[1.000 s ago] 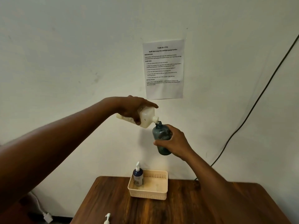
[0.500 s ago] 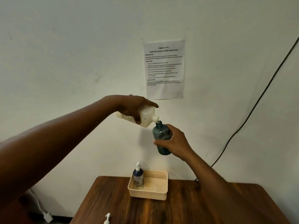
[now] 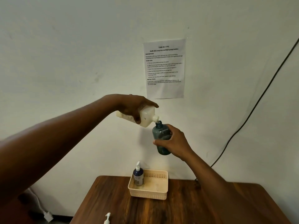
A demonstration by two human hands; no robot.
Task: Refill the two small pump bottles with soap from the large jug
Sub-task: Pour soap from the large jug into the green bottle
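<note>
— Gripping the jug, your left hand had its fingers over the top and the thumb curled underneath, pinching the cream body near the shoulder. Did you see how it lay?

— You held it tipped nearly on its side, neck pointing right and slightly down, well above the table.

— And your right hand was wrapped round the teal bottle, thumb across the front, fingers curled behind its far side. You held it close to upright, leaning a little to the left.

— Where did the two mouths sit?

— The jug's white spout was just above the bottle's open neck, at its left edge. Whether they touched, you could not tell from the head view, and no stream of soap could be made out.

— What lay below your hands?

— A cream basket stood on the wooden table near the wall. In its left rear corner stood a dark blue pump bottle, upright, with its white pump head fitted.

— Anything nearer to you?

— A loose white pump head lay on the table at the bottom edge of the view, well apart from the basket.

— And behind?

— A printed sheet was stuck on the pale wall above your hands, and a black cable ran slanting down the wall on the right.
</note>
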